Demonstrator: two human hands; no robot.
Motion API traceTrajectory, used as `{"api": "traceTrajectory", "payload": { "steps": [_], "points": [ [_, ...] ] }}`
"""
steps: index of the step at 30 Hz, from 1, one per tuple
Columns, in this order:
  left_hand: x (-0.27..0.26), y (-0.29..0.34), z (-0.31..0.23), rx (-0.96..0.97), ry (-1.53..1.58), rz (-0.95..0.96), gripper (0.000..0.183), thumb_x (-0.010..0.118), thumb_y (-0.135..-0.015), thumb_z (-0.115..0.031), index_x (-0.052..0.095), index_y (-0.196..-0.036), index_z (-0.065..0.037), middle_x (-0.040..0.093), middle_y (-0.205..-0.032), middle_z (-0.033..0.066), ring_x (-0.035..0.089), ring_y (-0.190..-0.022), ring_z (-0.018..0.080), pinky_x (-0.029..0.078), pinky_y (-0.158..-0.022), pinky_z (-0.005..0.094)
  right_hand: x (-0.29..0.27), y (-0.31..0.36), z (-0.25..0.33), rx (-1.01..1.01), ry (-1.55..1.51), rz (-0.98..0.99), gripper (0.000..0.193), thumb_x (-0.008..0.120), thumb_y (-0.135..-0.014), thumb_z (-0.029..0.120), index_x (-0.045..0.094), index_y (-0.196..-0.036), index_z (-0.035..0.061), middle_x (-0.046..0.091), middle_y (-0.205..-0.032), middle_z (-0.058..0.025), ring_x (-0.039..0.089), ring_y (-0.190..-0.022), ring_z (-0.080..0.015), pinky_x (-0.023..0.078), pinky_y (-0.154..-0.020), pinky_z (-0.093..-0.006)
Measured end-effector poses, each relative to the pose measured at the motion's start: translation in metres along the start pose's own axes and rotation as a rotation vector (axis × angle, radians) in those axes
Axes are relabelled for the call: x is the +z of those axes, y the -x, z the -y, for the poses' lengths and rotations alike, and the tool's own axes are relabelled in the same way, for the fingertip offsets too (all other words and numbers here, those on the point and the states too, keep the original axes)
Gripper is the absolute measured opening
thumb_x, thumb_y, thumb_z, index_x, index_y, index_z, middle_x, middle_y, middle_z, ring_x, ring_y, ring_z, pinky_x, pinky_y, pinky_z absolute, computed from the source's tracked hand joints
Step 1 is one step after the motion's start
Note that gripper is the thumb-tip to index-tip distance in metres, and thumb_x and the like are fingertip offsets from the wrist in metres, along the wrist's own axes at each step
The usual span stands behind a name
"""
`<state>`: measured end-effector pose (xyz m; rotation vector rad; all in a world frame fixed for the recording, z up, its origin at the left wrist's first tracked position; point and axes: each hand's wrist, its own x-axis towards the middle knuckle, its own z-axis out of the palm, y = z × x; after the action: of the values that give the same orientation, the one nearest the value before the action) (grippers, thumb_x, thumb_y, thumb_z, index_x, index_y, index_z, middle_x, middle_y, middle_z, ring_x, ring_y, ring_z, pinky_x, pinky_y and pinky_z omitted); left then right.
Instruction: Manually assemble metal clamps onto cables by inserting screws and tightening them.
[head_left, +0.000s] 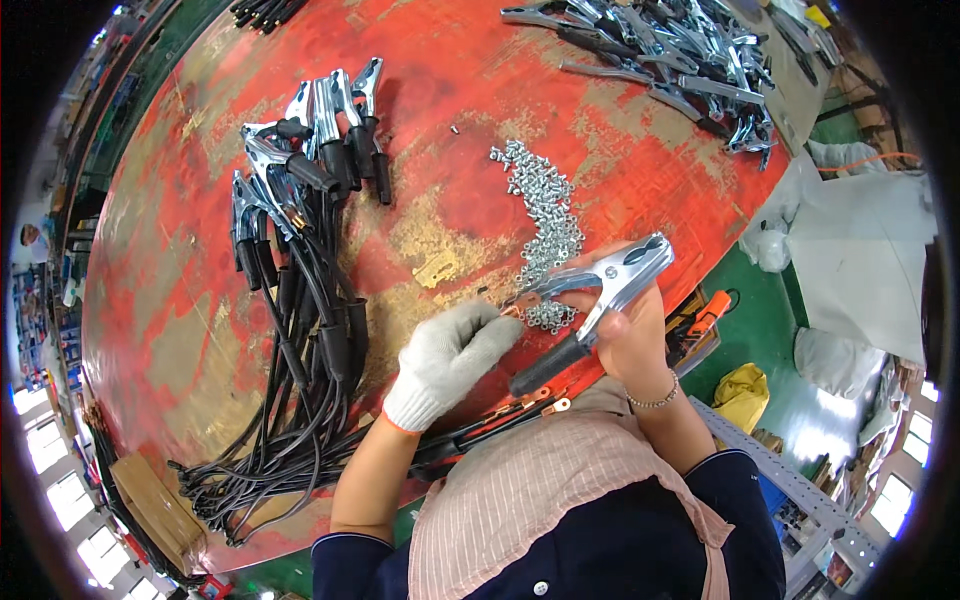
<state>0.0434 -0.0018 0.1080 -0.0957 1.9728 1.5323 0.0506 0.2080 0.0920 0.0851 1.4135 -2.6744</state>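
My left hand [455, 360], in a white knit glove, is closed with thumb and fingertips pinched on a small copper cable lug [513, 311]. Most of that lug and its cable is hidden by the glove. My bare right hand [640, 345] grips a silver spring clamp [622, 278] with a black sleeve [548, 366] on one handle. The clamp's other handle end meets the lug at my left fingertips; whether they are joined I cannot tell. Below the hands lie more black cables with copper lugs [556, 406], along the table's near edge.
The worn red table [430, 120] carries a strip of small screws [545, 215] and a little heap of nuts [550, 318]. Left of my hands lies a bundle of black cables [310, 370] with clamps [325, 110]. Loose clamps [670, 60] pile up far right.
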Motion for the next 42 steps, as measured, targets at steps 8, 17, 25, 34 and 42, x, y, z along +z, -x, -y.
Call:
{"api": "traceTrajectory", "payload": {
  "steps": [8, 17, 25, 34, 42],
  "points": [
    [0.001, 0.0, 0.0, 0.006, -0.133, -0.102, 0.03, 0.064, -0.09, -0.035, 0.067, -0.086, -0.005, 0.055, -0.061, 0.0072, 0.049, -0.057, 0.0109, 0.043, -0.055, 0.0294, 0.011, 0.002, 0.002, 0.0, 0.096, 0.012, 0.069, 0.086, -0.07, 0.021, 0.041, -0.121, 0.0038, 0.055, -0.116, -0.0113, 0.057, -0.106, -0.0179, 0.049, -0.091, -0.0338],
    [-0.001, 0.003, -0.017, 0.008, -0.277, -0.153, 0.03, 0.066, -0.088, -0.037, 0.069, -0.089, -0.008, 0.061, -0.065, 0.0087, 0.058, -0.058, 0.0147, 0.047, -0.058, 0.0303, 0.018, 0.004, 0.003, 0.023, 0.119, -0.056, 0.074, 0.085, -0.07, 0.033, 0.04, -0.12, 0.0031, 0.055, -0.115, -0.0143, 0.058, -0.11, -0.0253, 0.052, -0.092, -0.0413],
    [-0.004, -0.002, -0.006, 0.148, -0.189, -0.091, 0.023, 0.061, -0.091, -0.028, 0.067, -0.102, -0.008, 0.065, -0.073, 0.0099, 0.063, -0.063, 0.0174, 0.05, -0.061, 0.0316, 0.008, 0.007, -0.006, 0.0, 0.231, 0.001, 0.078, 0.086, -0.069, 0.038, 0.039, -0.121, 0.0036, 0.055, -0.116, -0.0153, 0.059, -0.113, -0.0296, 0.05, -0.097, -0.0503],
    [-0.004, -0.032, 0.026, 0.176, 0.157, -0.05, 0.028, 0.047, -0.099, -0.016, 0.055, -0.122, -0.002, 0.065, -0.082, 0.0062, 0.061, -0.067, 0.0125, 0.049, -0.061, 0.0243, -0.017, -0.069, 0.003, -0.394, 1.425, -0.017, 0.019, 0.062, -0.088, 0.018, 0.063, -0.104, 0.0084, 0.061, -0.093, -0.0106, 0.059, -0.088, -0.0233, 0.049, -0.076, -0.0354],
    [-0.01, -0.035, 0.051, 0.334, -0.064, -0.139, 0.026, 0.048, -0.098, -0.023, 0.062, -0.103, -0.001, 0.068, -0.08, 0.0078, 0.062, -0.068, 0.012, 0.049, -0.06, 0.0271, -0.01, -0.087, -0.023, -0.383, 1.944, 0.049, 0.016, 0.068, -0.074, 0.025, 0.059, -0.07, 0.0117, 0.055, -0.078, -0.0045, 0.056, -0.079, -0.0246, 0.043, -0.067, -0.0406]
  ]
}}
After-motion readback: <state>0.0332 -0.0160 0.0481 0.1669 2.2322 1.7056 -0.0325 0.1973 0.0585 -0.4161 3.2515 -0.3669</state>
